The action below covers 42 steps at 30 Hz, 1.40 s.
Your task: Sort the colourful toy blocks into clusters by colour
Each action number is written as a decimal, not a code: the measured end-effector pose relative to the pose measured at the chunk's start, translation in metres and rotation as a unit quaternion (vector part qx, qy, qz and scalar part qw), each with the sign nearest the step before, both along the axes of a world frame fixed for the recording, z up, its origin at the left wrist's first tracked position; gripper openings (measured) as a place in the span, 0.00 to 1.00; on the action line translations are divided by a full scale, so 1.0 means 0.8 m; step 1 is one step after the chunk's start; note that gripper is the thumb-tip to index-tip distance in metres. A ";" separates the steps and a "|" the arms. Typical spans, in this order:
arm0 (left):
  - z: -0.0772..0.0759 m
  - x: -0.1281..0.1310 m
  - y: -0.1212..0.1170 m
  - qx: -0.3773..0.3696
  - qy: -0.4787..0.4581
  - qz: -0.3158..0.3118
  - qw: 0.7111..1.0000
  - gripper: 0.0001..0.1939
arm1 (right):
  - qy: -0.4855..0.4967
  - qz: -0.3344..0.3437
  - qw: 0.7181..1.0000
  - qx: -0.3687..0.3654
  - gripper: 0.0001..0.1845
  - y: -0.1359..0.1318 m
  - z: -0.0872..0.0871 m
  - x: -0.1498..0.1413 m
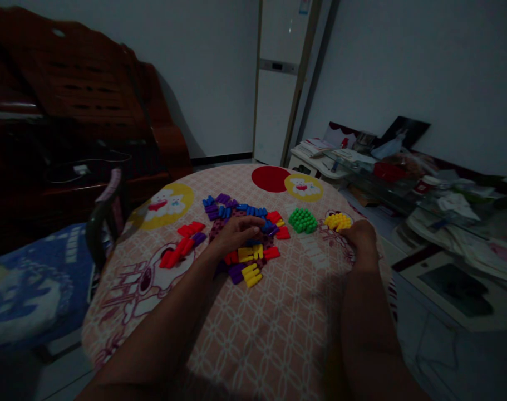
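My left hand [235, 232] lies palm down on a heap of small plastic pegs, with blue pegs [253, 211], purple pegs [213, 207], red pegs [182, 245] and yellow pegs [250, 266] spread around it; its fingers curl over the blue ones. My right hand [360, 236] rests at the table's right edge, fingers bent against a neat cluster of yellow pegs [337, 221]. A tidy cluster of green pegs [303, 220] stands between the two hands. All sit on a round table with a pink patterned cloth [270, 328].
A dark wooden sofa [69, 111] stands at the left, with a chair [107, 217] and a blue cushion beside the table. A white cabinet [278, 83] stands at the back. A low glass table with papers and clutter [403, 172] is at the right.
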State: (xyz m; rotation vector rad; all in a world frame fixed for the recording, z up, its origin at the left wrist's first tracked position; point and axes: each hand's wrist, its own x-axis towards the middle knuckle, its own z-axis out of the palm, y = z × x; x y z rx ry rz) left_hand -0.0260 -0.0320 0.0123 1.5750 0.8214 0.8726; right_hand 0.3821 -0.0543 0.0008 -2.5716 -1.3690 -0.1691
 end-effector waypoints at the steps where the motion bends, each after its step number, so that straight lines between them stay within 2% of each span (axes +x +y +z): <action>1: 0.000 0.000 0.000 0.001 0.001 -0.001 1.000 0.28 | -0.006 0.001 1.000 -0.020 0.26 0.001 0.002 0.000; 3: 0.001 -0.002 0.000 0.003 0.008 -0.001 1.000 0.27 | -0.015 -0.002 0.998 -0.059 0.27 0.001 0.007 -0.002; 11: -0.004 -0.027 0.016 0.073 0.035 0.073 0.994 0.25 | 0.006 -0.032 0.997 -0.067 0.24 -0.009 0.020 -0.005; 14: -0.004 -0.040 0.022 0.086 0.068 0.113 0.988 0.21 | 0.009 -0.039 0.999 -0.026 0.20 -0.012 0.041 -0.008; 16: 0.002 -0.045 0.022 0.093 0.132 0.098 0.982 0.16 | 0.018 -0.031 0.999 0.030 0.15 -0.011 0.057 -0.017; 17: 0.006 -0.046 0.020 0.100 0.176 0.069 0.977 0.14 | 0.030 -0.022 0.997 0.060 0.13 -0.009 0.065 -0.025; 19: 0.016 -0.043 0.013 0.121 0.276 -0.011 0.953 0.11 | 0.066 -0.003 0.992 0.110 0.10 -0.005 0.075 -0.043; 21: 0.025 -0.035 0.003 0.151 0.374 -0.074 0.912 0.10 | 0.097 0.022 0.986 0.132 0.09 0.000 0.080 -0.064; 22: 0.028 -0.031 -0.002 0.165 0.417 -0.088 0.890 0.13 | 0.105 0.036 0.985 0.136 0.08 0.002 0.081 -0.073; 25: 0.032 -0.021 -0.013 0.194 0.505 -0.077 0.837 0.23 | 0.107 0.076 0.981 0.142 0.07 0.006 0.082 -0.096; 27: 0.031 -0.018 -0.016 0.196 0.526 -0.065 0.825 0.25 | 0.114 0.102 0.977 0.148 0.07 0.007 0.082 -0.112; 29: 0.029 -0.021 -0.013 0.187 0.512 -0.062 0.836 0.25 | 0.144 0.143 0.968 0.148 0.06 0.008 0.082 -0.131; 31: 0.029 -0.025 -0.009 0.169 0.471 -0.054 0.864 0.25 | 0.197 0.209 0.949 0.130 0.06 0.008 0.081 -0.158; 34: 0.030 -0.027 -0.004 0.155 0.376 -0.023 0.913 0.27 | 0.292 0.351 0.888 0.063 0.09 0.005 0.076 -0.205; 36: 0.033 -0.023 -0.004 0.166 0.302 0.002 0.939 0.32 | 0.334 0.412 0.848 0.008 0.12 0.001 0.072 -0.234; 38: 0.034 -0.017 -0.007 0.190 0.249 0.027 0.949 0.35 | 0.373 0.442 0.815 -0.037 0.13 -0.003 0.068 -0.253; 39: 0.033 -0.013 -0.009 0.204 0.235 0.036 0.950 0.33 | 0.394 0.448 0.801 -0.052 0.13 -0.004 0.066 -0.259; 42: 0.028 -0.001 -0.011 0.232 0.215 0.059 0.947 0.20 | 0.457 0.441 0.770 -0.064 0.13 -0.005 0.064 -0.264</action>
